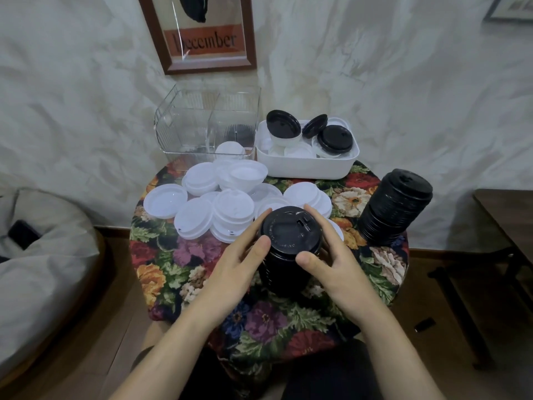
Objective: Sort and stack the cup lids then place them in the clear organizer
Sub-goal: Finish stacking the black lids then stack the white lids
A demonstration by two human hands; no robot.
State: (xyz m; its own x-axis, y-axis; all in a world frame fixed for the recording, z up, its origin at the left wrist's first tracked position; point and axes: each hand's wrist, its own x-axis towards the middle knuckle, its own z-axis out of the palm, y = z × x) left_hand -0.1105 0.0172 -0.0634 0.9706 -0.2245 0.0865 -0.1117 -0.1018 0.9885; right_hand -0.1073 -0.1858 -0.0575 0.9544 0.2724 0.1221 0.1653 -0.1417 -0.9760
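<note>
The left hand [239, 264] and right hand [334, 261] curl their grip round the black stack [290, 235], which could buckle onto the white lids [233, 210] behind it if squeezed unevenly.

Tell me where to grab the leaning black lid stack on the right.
Clasp the leaning black lid stack low on its ribbed sides, one palm from each side. It is tall, made of loose lids and tilted, so a top pinch would probably lift only a few. The left hand and right hand hold the near black stack.
</note>
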